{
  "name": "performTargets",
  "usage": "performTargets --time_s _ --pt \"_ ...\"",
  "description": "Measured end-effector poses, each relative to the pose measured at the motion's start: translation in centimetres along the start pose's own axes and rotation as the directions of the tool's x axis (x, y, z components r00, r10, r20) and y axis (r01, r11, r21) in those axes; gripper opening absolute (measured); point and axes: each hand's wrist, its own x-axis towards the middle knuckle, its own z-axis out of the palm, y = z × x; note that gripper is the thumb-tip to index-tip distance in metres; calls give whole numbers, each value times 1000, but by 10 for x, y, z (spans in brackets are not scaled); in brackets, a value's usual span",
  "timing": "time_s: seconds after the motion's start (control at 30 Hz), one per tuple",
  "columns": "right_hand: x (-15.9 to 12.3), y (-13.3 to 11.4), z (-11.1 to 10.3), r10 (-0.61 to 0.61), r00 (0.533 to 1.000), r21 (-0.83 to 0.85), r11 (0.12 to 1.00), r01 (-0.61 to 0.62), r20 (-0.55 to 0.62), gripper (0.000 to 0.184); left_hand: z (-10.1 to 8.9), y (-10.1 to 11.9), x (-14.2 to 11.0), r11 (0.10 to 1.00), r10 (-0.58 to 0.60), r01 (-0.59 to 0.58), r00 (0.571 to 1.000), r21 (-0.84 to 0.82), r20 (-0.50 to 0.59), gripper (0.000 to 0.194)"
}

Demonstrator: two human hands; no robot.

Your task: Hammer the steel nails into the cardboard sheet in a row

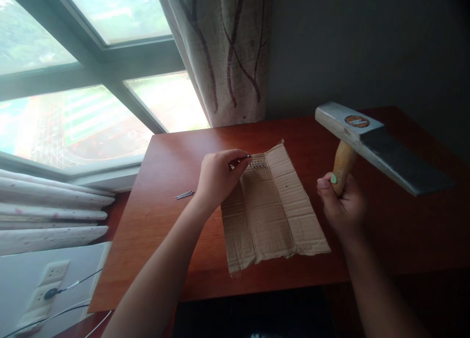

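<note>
My left hand (218, 176) pinches a thin nail (244, 158) over the far left corner of a creased piece of cardboard (271, 211) lying on the reddish-brown table (172, 240). Several nails (258, 165) stand in a short row in the cardboard just beside the pinched one. My right hand (341, 203) is wrapped round the wooden handle of a hammer (378, 145), whose long steel head is raised above the table to the right of the cardboard.
A few loose nails (184, 195) lie on the table left of my left hand. A patterned curtain (227, 54) and a window (84, 74) stand behind the table. A wall socket with a plugged cable (49, 291) is at lower left.
</note>
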Motion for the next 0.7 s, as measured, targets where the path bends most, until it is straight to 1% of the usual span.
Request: performTargets --time_s 0.1,0.3,0.57,0.7 --pt "1 -4 1 -13 1000 -4 1000 13 -12 29 0 1 0 1000 5 -5 1000 20 -7 16" --pt "1 -4 1 -41 999 1 999 41 -13 22 0 2 0 997 30 -31 1000 72 8 15" --pt "1 -3 2 -35 999 3 999 35 -29 26 1 3 0 998 21 -20 1000 59 -9 14" --pt "1 -4 2 -62 998 -9 998 62 -34 24 1 2 -1 999 20 -20 1000 48 -3 15"
